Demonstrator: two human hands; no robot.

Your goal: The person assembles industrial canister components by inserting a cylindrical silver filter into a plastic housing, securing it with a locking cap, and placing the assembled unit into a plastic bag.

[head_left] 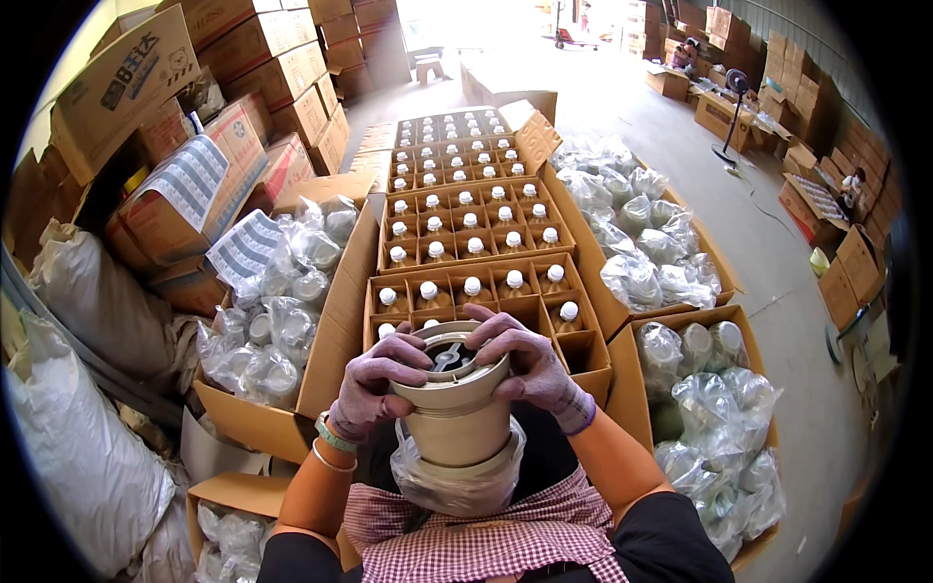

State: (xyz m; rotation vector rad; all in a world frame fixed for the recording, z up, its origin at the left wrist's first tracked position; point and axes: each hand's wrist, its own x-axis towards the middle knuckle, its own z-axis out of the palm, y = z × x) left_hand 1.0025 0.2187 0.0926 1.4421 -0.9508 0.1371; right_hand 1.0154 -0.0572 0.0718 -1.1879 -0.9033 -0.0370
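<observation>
In front of my chest I hold a beige, round appliance body (457,432), like a blender base, with its top toward me. A silver blade-shaped piece shows inside its dark round opening. Clear plastic bag film (428,478) hangs around its lower end. My left hand (374,384), in a light purple glove, grips the left side of the rim, fingertips over the top edge. On the opposite side my right hand (535,364), gloved alike, holds the rim. Just beyond stands a divided carton (588,321) of white-capped bottles (472,289).
An open carton (335,321) of bagged clear containers (277,340) is at the left. More cartons (632,389) of bagged containers flank the right. Stacked boxes (272,58) and white sacks (83,437) line the left side. A standing fan (736,87) and other people are farther right.
</observation>
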